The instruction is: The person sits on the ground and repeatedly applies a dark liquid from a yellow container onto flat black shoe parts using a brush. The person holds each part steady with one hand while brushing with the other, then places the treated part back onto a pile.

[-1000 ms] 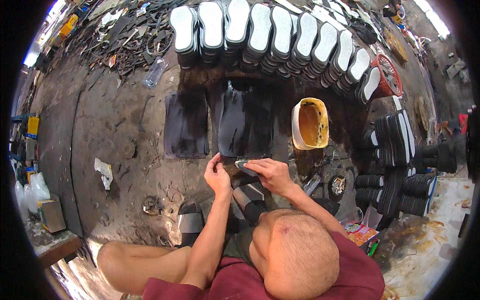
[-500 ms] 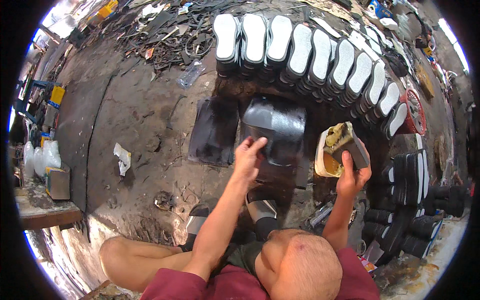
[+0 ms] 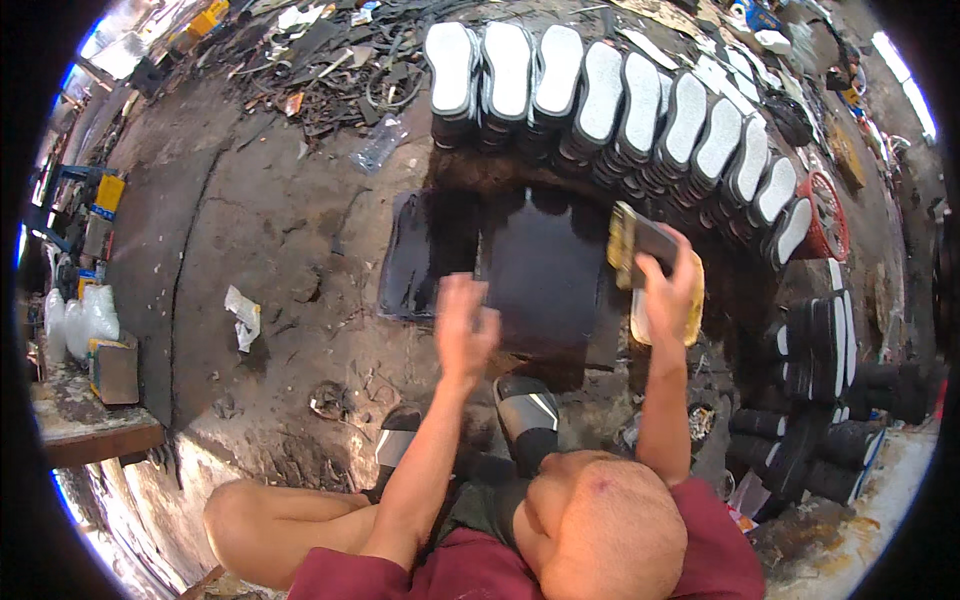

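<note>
My right hand [image 3: 668, 290] is shut on a dark flat tool [image 3: 640, 243] with a yellowish, glue-smeared edge. It holds the tool just above a yellow bucket [image 3: 692, 318], at the right edge of a black rubber sheet [image 3: 545, 270]. My left hand [image 3: 465, 325] is blurred, its fingers spread and holding nothing. It hovers over the near left corner of that sheet. A second black sheet [image 3: 415, 262] lies just to the left. My feet in grey-striped sandals [image 3: 530, 415] rest below the sheets.
A curved row of white-topped shoe soles [image 3: 600, 90] stands beyond the sheets. Stacks of black soles [image 3: 830, 350] fill the right side. A plastic bottle [image 3: 378, 145] and scrap strips lie far left, crumpled paper [image 3: 243, 315] nearer. A wooden box [image 3: 115, 365] sits at the left.
My hands parted from my lap. The right hand went to the yellow bucket and now lifts the tool over it. The left hand reached onto the black sheet and drew back a little.
</note>
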The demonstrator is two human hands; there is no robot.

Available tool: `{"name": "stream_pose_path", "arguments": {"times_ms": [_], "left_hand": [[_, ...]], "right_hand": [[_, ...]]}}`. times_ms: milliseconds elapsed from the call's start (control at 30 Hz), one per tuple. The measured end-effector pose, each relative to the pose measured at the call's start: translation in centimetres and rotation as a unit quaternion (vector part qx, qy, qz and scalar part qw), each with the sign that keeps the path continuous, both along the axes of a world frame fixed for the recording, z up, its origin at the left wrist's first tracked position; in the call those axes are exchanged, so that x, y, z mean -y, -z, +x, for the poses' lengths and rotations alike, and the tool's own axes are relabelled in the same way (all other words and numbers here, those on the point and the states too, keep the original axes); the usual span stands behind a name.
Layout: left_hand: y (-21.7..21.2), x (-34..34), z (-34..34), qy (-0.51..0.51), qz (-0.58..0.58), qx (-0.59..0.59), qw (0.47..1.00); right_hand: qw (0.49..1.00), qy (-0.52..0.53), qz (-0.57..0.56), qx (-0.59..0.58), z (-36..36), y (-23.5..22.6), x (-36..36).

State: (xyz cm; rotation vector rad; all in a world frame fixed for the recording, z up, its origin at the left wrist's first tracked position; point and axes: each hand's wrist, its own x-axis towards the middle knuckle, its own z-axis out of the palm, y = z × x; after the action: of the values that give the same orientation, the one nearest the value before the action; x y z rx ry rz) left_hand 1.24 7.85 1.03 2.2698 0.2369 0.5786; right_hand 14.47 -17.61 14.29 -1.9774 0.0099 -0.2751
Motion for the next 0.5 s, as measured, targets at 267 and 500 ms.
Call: {"name": "stream_pose_path", "arguments": {"times_ms": [267, 500], "left_hand": [[2.6, 5.5, -0.4, 0.275, 0.207, -0.126, 0.931], [2.5, 4.1, -1.2, 0.313, 0.159, -0.083, 0.933]], "right_hand": [[0.930, 0.006, -0.345, -0.124, 4.7, 9.4, -6.3], [0.870, -0.227, -0.437, 0.014, 13.3, 8.3, -12.9]]}}
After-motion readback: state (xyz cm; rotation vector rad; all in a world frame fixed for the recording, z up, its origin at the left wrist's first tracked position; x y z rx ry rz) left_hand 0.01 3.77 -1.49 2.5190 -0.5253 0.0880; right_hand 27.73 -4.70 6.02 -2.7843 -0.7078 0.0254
